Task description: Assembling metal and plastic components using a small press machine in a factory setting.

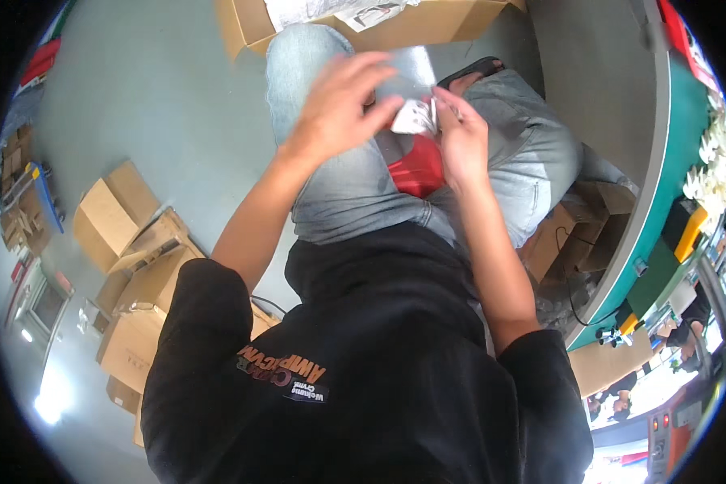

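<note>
In front of my lap, my right hand (461, 137) has its thumb and fingers closed on the edge of a small white piece with dark print (415, 118), perhaps a label or packet. My left hand (339, 109) hovers over my left thigh, fingers stretched apart and slightly blurred. Its thumb tip is close to the white piece, and I see nothing held in it. A pale, shiny sheet-like area (415, 71) shows just beyond the white piece; whether the two are joined I cannot tell.
A red seat (418, 168) shows between my legs. Ahead stands an open cardboard box (427, 31) with plastic-wrapped contents. Several cartons (149, 294) sit on the floor at left. A green-topped workbench (661, 194) runs along the right, with white items (711, 153) on it.
</note>
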Demonstrator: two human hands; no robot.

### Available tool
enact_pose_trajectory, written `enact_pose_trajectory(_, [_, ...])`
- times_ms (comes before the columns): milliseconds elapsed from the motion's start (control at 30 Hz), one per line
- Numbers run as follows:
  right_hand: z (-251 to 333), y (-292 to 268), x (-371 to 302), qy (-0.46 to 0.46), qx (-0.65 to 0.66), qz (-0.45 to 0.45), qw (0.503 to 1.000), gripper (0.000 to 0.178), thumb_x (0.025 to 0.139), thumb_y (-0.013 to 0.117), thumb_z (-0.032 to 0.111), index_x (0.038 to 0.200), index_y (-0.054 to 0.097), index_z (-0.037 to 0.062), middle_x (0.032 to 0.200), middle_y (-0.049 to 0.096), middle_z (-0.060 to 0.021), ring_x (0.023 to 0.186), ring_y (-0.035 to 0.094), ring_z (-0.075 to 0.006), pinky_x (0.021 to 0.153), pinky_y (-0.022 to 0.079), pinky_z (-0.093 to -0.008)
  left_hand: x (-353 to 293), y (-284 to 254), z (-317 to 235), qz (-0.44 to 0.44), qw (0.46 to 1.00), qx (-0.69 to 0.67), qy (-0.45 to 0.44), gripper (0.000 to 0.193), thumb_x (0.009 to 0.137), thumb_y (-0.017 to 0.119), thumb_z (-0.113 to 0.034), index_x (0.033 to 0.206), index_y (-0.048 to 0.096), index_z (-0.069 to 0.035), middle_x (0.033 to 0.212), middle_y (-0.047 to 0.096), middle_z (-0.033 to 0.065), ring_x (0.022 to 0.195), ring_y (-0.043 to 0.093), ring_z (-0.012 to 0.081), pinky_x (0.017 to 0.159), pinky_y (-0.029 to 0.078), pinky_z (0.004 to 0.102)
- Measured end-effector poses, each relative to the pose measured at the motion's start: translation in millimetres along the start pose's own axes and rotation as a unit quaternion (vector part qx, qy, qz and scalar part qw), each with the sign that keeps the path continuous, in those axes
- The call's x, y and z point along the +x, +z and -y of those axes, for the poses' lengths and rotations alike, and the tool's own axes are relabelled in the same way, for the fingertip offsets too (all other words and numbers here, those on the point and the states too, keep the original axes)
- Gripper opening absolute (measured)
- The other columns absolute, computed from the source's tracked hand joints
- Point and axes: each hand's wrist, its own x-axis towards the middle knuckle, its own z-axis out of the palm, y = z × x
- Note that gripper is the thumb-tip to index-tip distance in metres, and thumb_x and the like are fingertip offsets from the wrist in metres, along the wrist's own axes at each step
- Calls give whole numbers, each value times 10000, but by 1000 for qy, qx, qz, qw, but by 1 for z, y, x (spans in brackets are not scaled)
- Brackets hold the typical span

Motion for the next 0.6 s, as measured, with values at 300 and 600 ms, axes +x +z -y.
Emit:
enact_pose_trajectory(300, [-65,-7,-53,-76,-394,191,896,236,866,767,161,998,707,-26,1041,699,-192,926,694,-321,831,543,-394,-21,12,56,-120,958,234,-112,271,807,726,-222,1043,755,-93,1254,607,85,1254,491,327,1083,380,482])
enact_pose_trajectory(600, [-40,11,-75,-97,-491,266,824,204,896,684,147,996,705,-30,1009,701,-276,1003,665,-467,886,516,-518,-14,14,50,-145,954,237,-115,236,767,690,-186,977,754,-98,1202,599,90,1225,504,317,1092,363,495])
